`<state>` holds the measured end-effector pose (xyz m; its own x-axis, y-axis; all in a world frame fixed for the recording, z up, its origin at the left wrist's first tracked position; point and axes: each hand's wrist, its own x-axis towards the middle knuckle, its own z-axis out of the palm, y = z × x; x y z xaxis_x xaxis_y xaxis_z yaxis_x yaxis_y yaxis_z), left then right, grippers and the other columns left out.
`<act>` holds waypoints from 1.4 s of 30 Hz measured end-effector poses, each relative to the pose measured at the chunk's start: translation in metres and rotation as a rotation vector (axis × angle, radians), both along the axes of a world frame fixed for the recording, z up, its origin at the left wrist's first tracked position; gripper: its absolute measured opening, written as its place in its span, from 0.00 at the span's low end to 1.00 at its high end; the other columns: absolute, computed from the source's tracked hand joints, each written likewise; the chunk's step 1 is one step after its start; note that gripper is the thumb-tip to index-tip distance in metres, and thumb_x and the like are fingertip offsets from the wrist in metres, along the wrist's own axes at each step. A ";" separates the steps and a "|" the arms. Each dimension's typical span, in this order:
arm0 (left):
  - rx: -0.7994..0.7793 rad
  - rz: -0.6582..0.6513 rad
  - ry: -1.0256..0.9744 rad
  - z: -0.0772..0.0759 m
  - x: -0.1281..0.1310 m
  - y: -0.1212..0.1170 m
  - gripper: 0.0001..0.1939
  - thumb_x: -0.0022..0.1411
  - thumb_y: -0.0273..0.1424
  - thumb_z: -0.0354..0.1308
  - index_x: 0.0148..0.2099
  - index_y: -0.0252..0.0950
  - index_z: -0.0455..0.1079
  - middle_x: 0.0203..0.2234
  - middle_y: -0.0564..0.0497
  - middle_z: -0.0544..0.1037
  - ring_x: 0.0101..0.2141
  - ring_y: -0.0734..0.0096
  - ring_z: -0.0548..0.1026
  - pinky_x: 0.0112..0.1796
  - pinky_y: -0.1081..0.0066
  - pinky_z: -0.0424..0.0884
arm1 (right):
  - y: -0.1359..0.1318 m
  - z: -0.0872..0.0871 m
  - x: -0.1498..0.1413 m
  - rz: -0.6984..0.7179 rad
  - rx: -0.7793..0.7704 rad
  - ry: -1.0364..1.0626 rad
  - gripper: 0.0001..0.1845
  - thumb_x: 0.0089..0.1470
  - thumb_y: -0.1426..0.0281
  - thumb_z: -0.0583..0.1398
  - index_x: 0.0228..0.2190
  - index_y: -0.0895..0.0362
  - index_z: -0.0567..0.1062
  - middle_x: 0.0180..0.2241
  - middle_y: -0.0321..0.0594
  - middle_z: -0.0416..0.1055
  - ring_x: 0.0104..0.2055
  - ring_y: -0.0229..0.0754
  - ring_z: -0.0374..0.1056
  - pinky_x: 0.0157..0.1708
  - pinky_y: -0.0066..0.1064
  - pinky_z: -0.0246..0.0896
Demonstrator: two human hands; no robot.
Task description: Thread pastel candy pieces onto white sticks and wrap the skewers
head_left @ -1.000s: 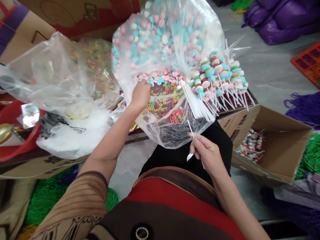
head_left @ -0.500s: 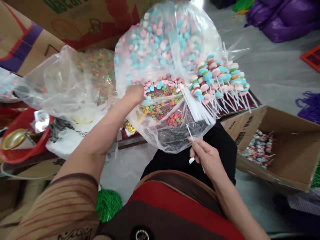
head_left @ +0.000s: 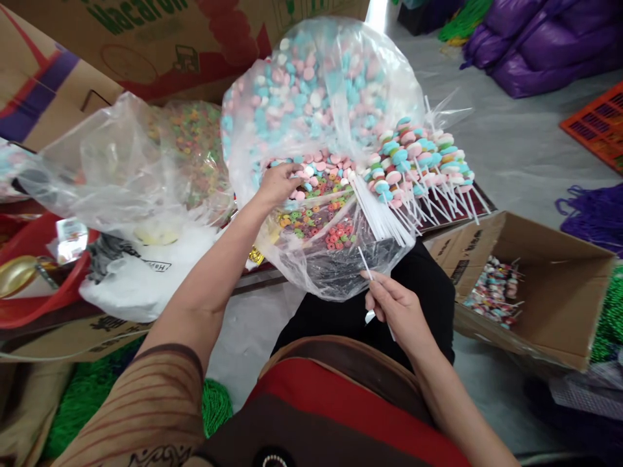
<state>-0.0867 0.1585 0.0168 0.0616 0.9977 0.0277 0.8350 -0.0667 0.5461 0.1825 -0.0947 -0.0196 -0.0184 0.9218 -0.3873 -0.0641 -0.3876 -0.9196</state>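
My left hand (head_left: 280, 185) is over the loose pink, blue and white candy discs (head_left: 324, 159) at the mouth of a big clear plastic bag (head_left: 316, 84). Its thumb and fingers are apart, with discs close to the tips. A thin white stick (head_left: 365, 263) is pinched upright at a slant in my right hand (head_left: 396, 305), above my lap. A small white piece (head_left: 370, 316) shows under those fingers. Between the hands, small colourful ring-shaped pieces (head_left: 321, 217) lie on the clear plastic. A bundle of white sticks (head_left: 377, 211) rests beside them.
Several candy skewers (head_left: 428, 159) are piled at the right. An open cardboard box (head_left: 549, 285) with candy skewers inside stands lower right. At left are a bag of rings (head_left: 195, 143), a white bag (head_left: 131, 275) and a red basin (head_left: 73, 285). A large carton (head_left: 160, 39) stands behind.
My left hand drew back left, then came right over the candy discs, its fingers now spread. My right hand keeps the white stick in nearly the same place. The view shifted slightly.
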 end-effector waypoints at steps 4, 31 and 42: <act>0.079 -0.015 -0.027 -0.006 -0.004 -0.006 0.23 0.60 0.26 0.56 0.56 0.35 0.78 0.47 0.45 0.83 0.50 0.58 0.79 0.55 0.62 0.72 | 0.011 0.011 -0.002 0.014 0.022 -0.004 0.27 0.57 0.51 0.65 0.47 0.60 0.82 0.20 0.30 0.69 0.17 0.30 0.54 0.18 0.26 0.48; -0.400 -0.123 -1.449 0.000 0.099 -0.141 0.21 0.52 0.38 0.76 0.48 0.42 0.80 0.43 0.50 0.86 0.33 0.72 0.82 0.37 0.69 0.80 | 0.082 0.060 -0.013 -0.062 0.069 0.232 0.29 0.38 0.48 0.75 0.31 0.54 0.72 0.21 0.25 0.64 0.17 0.26 0.41 0.17 0.25 0.34; -0.286 -0.028 -1.479 -0.008 0.117 -0.164 0.18 0.62 0.46 0.69 0.48 0.41 0.81 0.47 0.48 0.86 0.56 0.58 0.81 0.59 0.57 0.76 | 0.075 0.048 -0.024 -0.165 0.262 -0.178 0.19 0.50 0.54 0.71 0.26 0.55 0.74 0.25 0.31 0.68 0.28 0.35 0.60 0.32 0.30 0.57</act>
